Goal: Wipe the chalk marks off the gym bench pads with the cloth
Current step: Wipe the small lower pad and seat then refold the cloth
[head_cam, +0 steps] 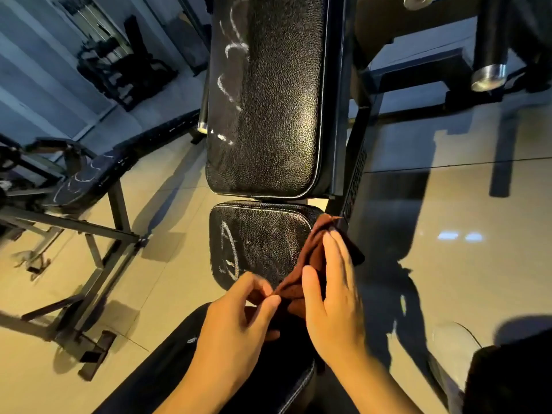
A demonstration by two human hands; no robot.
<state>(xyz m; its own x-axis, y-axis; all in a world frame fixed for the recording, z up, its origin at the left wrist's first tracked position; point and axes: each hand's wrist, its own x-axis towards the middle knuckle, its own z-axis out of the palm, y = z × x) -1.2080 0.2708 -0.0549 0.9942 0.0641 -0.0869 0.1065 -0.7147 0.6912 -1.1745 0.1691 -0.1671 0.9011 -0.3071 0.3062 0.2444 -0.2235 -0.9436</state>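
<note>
- I am mid-task and between strokes: both of my hands are on the brown cloth [310, 264], which looks to me like a refold or re-grip, not a wipe.
- My left hand [239, 318] pinches the near corner of the cloth between thumb and fingertips, the other fingers loosely curled.
- My right hand [331, 297] lies along the cloth with fingers nearly straight and the thumb pressed on the fabric; it steadies the cloth more than it grips it.
- The cloth sits at the right edge of the seat pad [260, 240], bunched in folds, partly over the pad's corner and partly against the dark frame bar beside it.
- The cloth's long axis runs from its pinched corner near me up and away to the right, ending at the far right corner of the seat pad.
- The seat pad carries white chalk marks [228, 252] on its left half, with a fainter haze in the middle.
- The long back pad [268, 100] runs straight away from me, and a trail of chalk scribbles [231, 70] follows its left side.
- A 2nd bench [80, 183] to my left also shows chalk.
- Next, I judge, I need a flat fold under my right palm, then firm sweeps leftward across the seat pad.
</note>
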